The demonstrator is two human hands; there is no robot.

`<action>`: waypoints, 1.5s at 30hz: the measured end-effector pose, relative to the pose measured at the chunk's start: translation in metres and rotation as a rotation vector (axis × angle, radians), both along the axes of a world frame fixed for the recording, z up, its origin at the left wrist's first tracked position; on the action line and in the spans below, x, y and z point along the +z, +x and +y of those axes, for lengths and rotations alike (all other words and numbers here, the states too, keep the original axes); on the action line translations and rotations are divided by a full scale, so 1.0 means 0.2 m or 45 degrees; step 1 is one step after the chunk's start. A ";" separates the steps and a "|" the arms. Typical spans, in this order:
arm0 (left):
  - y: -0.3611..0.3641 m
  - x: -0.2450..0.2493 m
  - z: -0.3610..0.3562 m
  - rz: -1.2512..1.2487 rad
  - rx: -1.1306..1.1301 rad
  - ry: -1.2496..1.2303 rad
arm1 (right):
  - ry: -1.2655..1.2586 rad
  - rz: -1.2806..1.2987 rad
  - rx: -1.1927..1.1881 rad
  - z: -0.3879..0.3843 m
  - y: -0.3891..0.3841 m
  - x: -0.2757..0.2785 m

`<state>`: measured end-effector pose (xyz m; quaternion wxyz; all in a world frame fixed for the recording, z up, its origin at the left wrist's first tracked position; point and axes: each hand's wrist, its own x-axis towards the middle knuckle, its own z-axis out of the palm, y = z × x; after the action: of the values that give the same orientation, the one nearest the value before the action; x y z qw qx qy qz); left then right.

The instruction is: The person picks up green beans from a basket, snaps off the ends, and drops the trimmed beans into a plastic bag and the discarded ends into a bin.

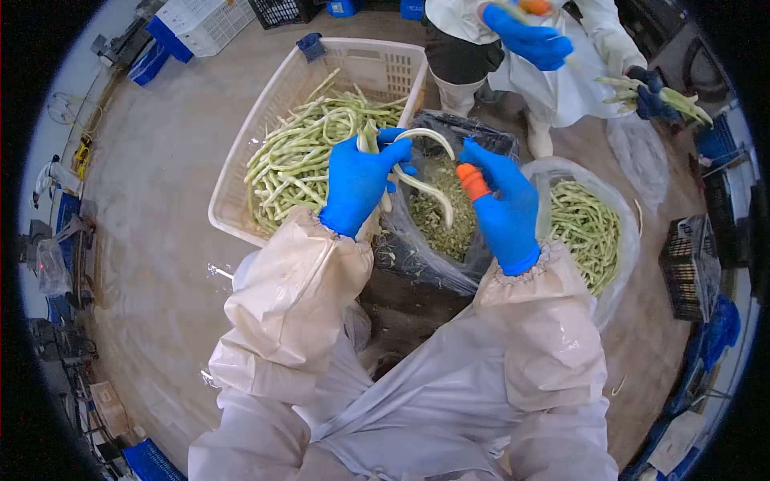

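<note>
My left hand (357,183), in a blue glove, is closed round a few long green beans (368,138); one pale bean (429,188) curls out to the right from its fingers. Facing it, my right hand (503,202), also blue-gloved, is closed, with an orange cover (473,182) on one finger or on something it holds; which one I cannot tell. The curled bean's upper end reaches close to its fingers. Below both hands lies a black-lined container (401,248) of small green trimmings (451,216).
A white crate (261,120) heaped with long beans stands left, and a clear bag (630,264) of beans stands right. Across from me, a co-worker's blue-gloved hand (533,40) is raised; their dark-gloved hand (654,100) holds beans. A black crate (688,268) stands far right.
</note>
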<state>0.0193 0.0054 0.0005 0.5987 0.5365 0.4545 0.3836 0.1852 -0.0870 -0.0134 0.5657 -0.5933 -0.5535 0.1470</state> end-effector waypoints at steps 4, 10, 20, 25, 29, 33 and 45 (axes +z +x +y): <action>0.01 0.01 -0.03 0.000 -0.003 -0.037 | -0.001 -0.194 -0.024 -0.01 -0.01 -0.05; 0.03 0.00 -0.04 -0.007 -0.080 -0.039 | -0.005 -0.417 -0.144 0.00 0.00 -0.04; -0.01 0.00 -0.04 -0.016 -0.318 -0.246 | -0.452 0.916 0.356 0.00 0.12 0.12; 0.03 -0.02 -0.06 -0.200 -0.472 -0.403 | -0.456 1.192 0.551 -0.02 0.11 0.12; 0.02 0.03 -0.05 0.168 -0.385 -0.183 | -0.456 0.859 0.366 -0.01 0.11 0.15; 0.03 0.00 -0.05 -0.003 -0.324 0.348 | -0.413 0.339 0.326 -0.02 0.13 0.09; 0.10 -0.13 -0.15 0.535 -0.281 0.892 | -0.162 -0.692 0.189 -0.05 0.00 0.03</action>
<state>0.0387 -0.0241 -0.0252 0.3122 0.8195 0.3486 0.3308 0.1851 -0.0973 -0.0078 0.3460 -0.6032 -0.7163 0.0580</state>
